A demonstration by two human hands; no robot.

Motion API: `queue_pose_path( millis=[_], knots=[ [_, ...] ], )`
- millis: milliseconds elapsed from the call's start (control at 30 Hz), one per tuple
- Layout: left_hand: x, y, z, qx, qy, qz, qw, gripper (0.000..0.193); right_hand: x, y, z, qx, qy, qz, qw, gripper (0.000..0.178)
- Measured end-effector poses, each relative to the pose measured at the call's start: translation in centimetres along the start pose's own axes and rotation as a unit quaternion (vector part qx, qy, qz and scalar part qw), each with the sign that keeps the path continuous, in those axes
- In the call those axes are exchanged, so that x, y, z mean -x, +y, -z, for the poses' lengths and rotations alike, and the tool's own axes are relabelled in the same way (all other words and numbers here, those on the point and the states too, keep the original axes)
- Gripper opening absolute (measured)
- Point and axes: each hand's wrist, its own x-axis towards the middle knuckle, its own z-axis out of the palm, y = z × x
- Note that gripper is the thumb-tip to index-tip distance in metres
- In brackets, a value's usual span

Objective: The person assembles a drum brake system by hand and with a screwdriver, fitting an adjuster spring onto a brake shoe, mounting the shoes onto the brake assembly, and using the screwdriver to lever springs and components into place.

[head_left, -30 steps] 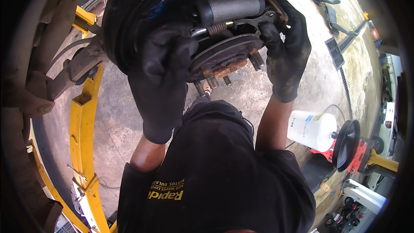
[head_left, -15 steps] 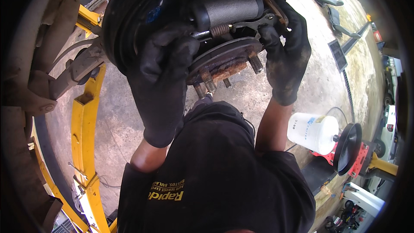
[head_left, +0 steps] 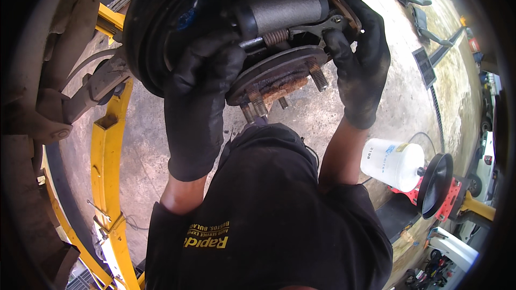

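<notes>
Above my torso is a drum brake with a black backing plate (head_left: 144,37). A grey wheel cylinder (head_left: 293,12) sits on it. Below the cylinder runs a brake adjuster (head_left: 252,43) with a coil spring (head_left: 277,37) and a flat lever (head_left: 317,28) at its right end. My left hand (head_left: 200,96), in a black glove, is closed at the adjuster's left end; its fingertips are partly hidden. My gloved right hand (head_left: 364,72) grips the brake shoe (head_left: 349,19) on the right, thumb by the lever. A rusty hub flange (head_left: 279,70) with several wheel studs (head_left: 321,79) lies between my hands.
On the left stand a yellow steel beam (head_left: 107,156) with a wrench (head_left: 99,210) on it and a dusty suspension arm (head_left: 97,88). To the right are a white plastic container (head_left: 395,164), a black round dish (head_left: 435,185) and a floor grate (head_left: 423,67).
My left hand has shifted slightly, its wrist turning more upright. My right hand has moved a touch right and up, still at the shoe. The hub flange appears slightly shifted left.
</notes>
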Motion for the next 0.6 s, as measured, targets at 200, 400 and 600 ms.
queue_pose_path(
  millis=[200, 400, 600],
  knots=[
    [0.7, -0.9, 0.6, -0.105, -0.021, -0.098, 0.989, 0.032, -1.1, -2.3, 0.5, -0.088, -0.017, -0.028, 0.996, 0.047],
    [0.7, 0.2, 0.0, -0.076, -0.003, -0.020, 0.997, 0.034, 0.3, -3.0, 0.8, -0.027, 0.115, -0.022, 0.993, 0.036],
    [0.5, -1.0, 0.9, -0.068, -0.042, -0.029, 0.996, 0.035, 1.9, -3.8, 0.4, -0.068, 0.163, -0.072, 0.982, 0.028]
  ],
)
